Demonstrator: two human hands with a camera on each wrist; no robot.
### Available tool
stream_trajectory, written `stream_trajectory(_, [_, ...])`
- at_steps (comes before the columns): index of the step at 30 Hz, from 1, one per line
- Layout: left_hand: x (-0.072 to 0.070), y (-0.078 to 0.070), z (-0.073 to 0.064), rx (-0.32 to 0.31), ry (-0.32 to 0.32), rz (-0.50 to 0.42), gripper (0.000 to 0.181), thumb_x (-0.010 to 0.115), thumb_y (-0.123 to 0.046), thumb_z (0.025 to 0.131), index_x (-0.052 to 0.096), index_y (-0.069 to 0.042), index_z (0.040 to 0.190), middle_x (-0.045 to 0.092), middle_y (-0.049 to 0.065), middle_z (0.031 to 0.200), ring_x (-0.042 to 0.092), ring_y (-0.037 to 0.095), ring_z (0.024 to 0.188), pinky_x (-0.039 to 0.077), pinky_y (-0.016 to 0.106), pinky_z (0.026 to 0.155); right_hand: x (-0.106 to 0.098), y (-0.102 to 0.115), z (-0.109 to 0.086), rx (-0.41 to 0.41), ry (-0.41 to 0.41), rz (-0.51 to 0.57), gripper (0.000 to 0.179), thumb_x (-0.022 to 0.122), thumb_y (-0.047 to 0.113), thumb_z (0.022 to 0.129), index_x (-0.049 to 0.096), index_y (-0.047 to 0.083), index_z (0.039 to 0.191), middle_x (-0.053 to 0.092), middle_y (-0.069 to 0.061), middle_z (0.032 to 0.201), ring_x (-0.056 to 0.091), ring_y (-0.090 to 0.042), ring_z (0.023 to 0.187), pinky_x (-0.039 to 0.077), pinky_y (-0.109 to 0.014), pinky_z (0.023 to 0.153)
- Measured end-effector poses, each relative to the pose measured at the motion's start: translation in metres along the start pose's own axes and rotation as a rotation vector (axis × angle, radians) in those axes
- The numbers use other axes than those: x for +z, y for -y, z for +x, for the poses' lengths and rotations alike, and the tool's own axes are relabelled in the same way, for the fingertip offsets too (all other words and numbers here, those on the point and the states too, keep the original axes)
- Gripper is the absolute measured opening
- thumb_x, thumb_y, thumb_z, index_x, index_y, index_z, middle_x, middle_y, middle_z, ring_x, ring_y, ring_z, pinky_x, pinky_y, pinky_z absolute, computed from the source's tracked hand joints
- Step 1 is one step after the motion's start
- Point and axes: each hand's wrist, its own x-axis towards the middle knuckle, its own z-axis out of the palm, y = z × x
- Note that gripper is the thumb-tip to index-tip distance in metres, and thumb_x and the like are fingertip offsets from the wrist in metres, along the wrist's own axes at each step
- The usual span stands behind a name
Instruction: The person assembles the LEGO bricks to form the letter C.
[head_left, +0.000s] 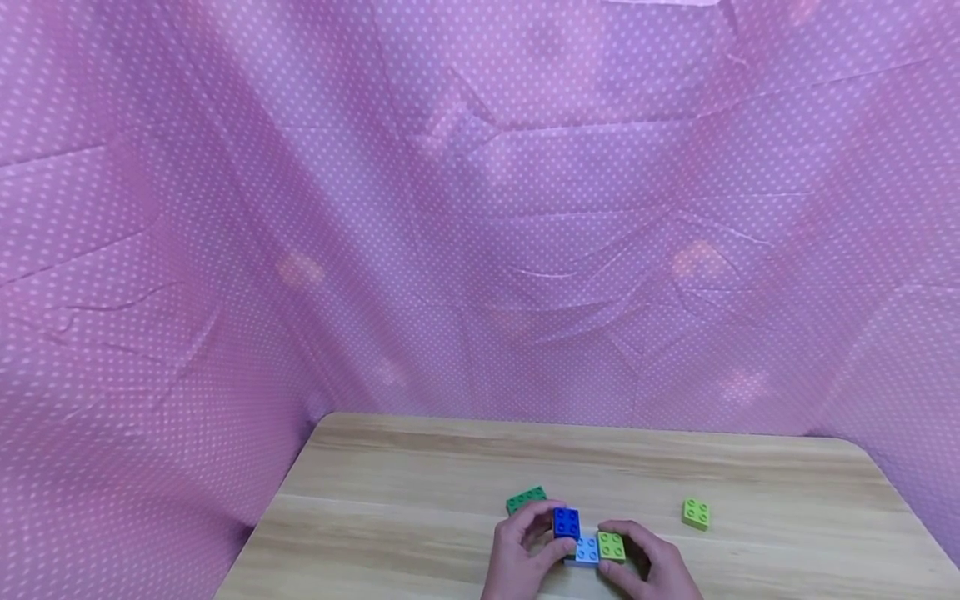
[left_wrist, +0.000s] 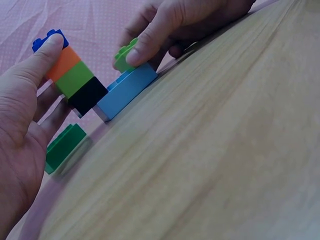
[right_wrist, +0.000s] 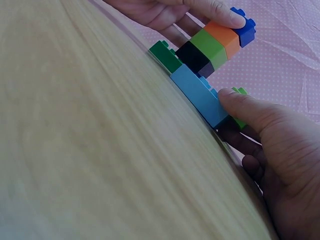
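Note:
My left hand (head_left: 517,557) pinches a stack of toy building bricks between thumb and fingers. From the top it runs dark blue brick (head_left: 567,522), orange brick (left_wrist: 64,65), lime brick (left_wrist: 74,81), black brick (left_wrist: 88,98). The stack's foot is at the left end of a long light blue brick (head_left: 587,552) on the table; whether they are joined I cannot tell. On that brick's other end sits another lime brick (head_left: 611,547), held by my right hand (head_left: 654,565) with the thumb at its near side. A dark green brick (head_left: 527,497) lies just beyond my left hand.
One loose lime brick (head_left: 696,514) lies on the wooden table (head_left: 405,492), right of and beyond my right hand. Pink dotted cloth (head_left: 480,250) hangs behind the table and along its sides.

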Motion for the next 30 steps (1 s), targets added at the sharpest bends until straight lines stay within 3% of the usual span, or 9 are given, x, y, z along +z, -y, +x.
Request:
stream_trajectory(4, [-0.0010, -0.0019, -0.0009, -0.049, 0.004, -0.042, 0.052, 0.084, -0.029, 0.091, 0.067, -0.008, 0.135, 0.074, -0.001, 0.127, 0.069, 0.019, 0.120, 0.054, 0.028, 0.104, 0.0002, 0.0007, 0.0005, 0.017, 0.000, -0.014, 0.046, 0.086, 0.032, 0.090, 0.070, 0.018, 0.130, 0.072, 0.001, 0.124, 0.063, -0.005, 0.100, 0.052, -0.020, 0.088])
stream_trajectory(10, [-0.0020, -0.0034, -0.0013, -0.084, 0.008, -0.060, 0.052, 0.084, -0.027, 0.090, 0.067, -0.009, 0.135, 0.075, -0.001, 0.127, 0.069, 0.019, 0.121, 0.053, 0.026, 0.105, -0.0002, 0.0023, 0.0007, 0.037, 0.007, -0.010, 0.046, 0.086, 0.034, 0.089, 0.070, 0.019, 0.130, 0.071, 0.001, 0.126, 0.063, -0.005, 0.102, 0.052, -0.019, 0.089])
stream_trajectory(21, [-0.0010, -0.0017, 0.0005, -0.065, -0.008, 0.062, 0.047, 0.083, -0.036, 0.090, 0.072, -0.018, 0.133, 0.077, -0.006, 0.118, 0.072, 0.016, 0.111, 0.057, 0.027, 0.098, -0.0008, 0.0041, -0.0001, 0.039, -0.004, -0.031, 0.046, 0.087, 0.035, 0.089, 0.071, 0.022, 0.130, 0.071, 0.004, 0.125, 0.062, -0.004, 0.105, 0.052, -0.020, 0.091])
stream_trajectory(30, [0.0030, -0.0008, 0.0027, -0.097, 0.007, 0.020, 0.040, 0.075, -0.027, 0.101, 0.065, -0.013, 0.137, 0.072, -0.004, 0.126, 0.069, 0.018, 0.115, 0.054, 0.027, 0.100, 0.0001, 0.0041, 0.0003, 0.030, -0.015, -0.029, 0.046, 0.086, 0.036, 0.089, 0.071, 0.021, 0.130, 0.071, 0.004, 0.125, 0.062, -0.004, 0.104, 0.052, -0.020, 0.092])
